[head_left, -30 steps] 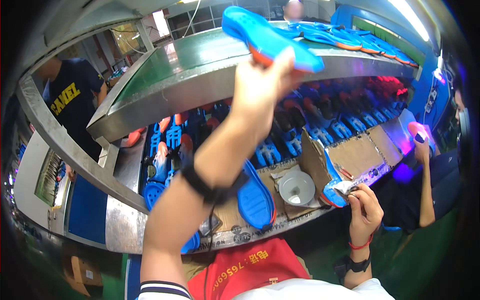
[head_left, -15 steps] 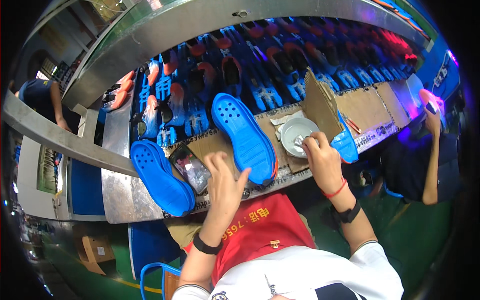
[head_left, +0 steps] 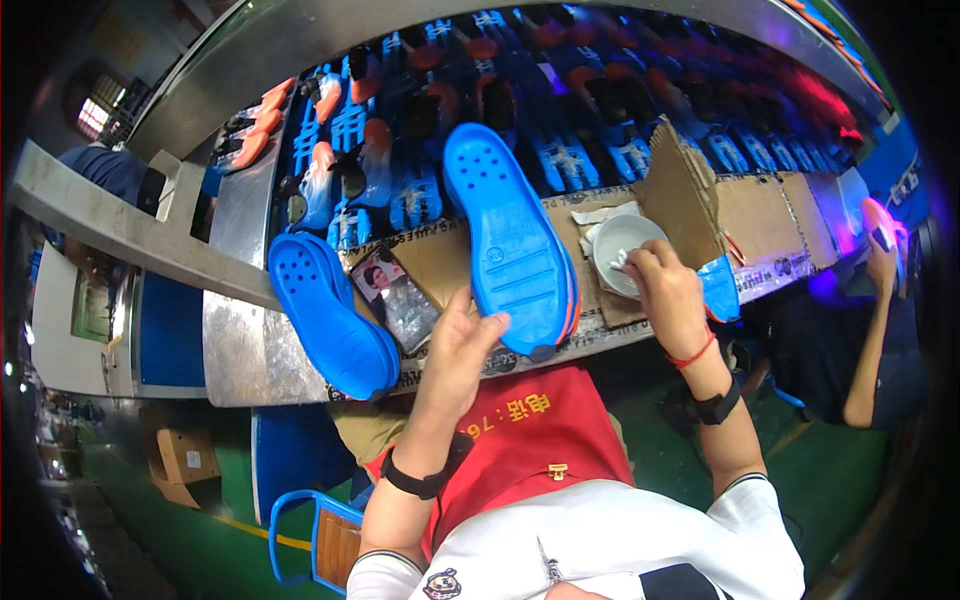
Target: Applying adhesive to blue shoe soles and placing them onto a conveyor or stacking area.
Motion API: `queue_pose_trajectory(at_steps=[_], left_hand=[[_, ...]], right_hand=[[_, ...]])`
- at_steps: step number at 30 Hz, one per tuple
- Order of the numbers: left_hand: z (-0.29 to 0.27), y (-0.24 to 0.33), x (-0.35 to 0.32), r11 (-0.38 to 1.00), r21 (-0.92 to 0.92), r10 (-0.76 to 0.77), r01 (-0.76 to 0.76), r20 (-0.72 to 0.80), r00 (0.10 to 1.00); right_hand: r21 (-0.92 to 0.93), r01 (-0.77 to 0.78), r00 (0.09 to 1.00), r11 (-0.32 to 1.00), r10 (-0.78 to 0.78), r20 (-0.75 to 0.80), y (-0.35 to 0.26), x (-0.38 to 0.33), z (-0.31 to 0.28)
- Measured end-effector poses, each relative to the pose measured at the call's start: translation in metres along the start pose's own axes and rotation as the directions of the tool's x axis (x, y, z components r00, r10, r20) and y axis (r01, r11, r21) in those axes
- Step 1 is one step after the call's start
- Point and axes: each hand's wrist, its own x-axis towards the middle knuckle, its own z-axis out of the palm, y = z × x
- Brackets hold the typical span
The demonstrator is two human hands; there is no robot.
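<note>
Blue shoe sole point(head_left: 512, 240): left hand point(head_left: 458, 348) thumbs heel edge, grip unclear. Right hand point(head_left: 670, 292) pinches white wad point(head_left: 620, 258) in bowl point(head_left: 612, 233); rim pressure could tip the bowl.

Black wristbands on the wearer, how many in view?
2: left band up the arm from the left hand, right band up the arm from the right hand. No others visible.

Shoe sole point(head_left: 508, 240): bright blue, long, waisted; cluster of small round holes at far end, raised cross lines on near half, dark tip at near end, orange-red edge showing along lower right side. Patterned face up, far end slanting left. Bowl point(head_left: 609, 239): white, round, upright, just right of sole. White wad point(head_left: 621, 259): small, crumpled, inside bowl.
</note>
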Motion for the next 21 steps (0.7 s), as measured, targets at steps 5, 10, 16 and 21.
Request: queue_pose_trajectory(at_steps=[5,10,16,21], left_hand=[[0.005,-0.001,-0.009,0.991,0.086,0.106,-0.104,-0.026,0.994],[0.006,-0.004,-0.007,0.918,0.249,0.329,-0.31,-0.037,0.944],[0.01,-0.006,-0.009,0.886,0.354,0.346,-0.299,-0.076,0.935],[0.02,-0.001,-0.019,0.825,0.485,0.392,-0.291,-0.119,0.912]], right_hand=[[0.09,0.001,0.994,0.996,0.009,-0.108,-0.006,-0.002,-0.019],[0.02,0.036,0.998,0.999,-0.035,-0.051,-0.008,0.0,-0.023],[0.025,0.031,0.995,0.999,-0.029,-0.093,-0.018,-0.001,-0.027],[0.337,0.028,0.989,0.941,0.022,-0.144,-0.041,-0.016,-0.056]])
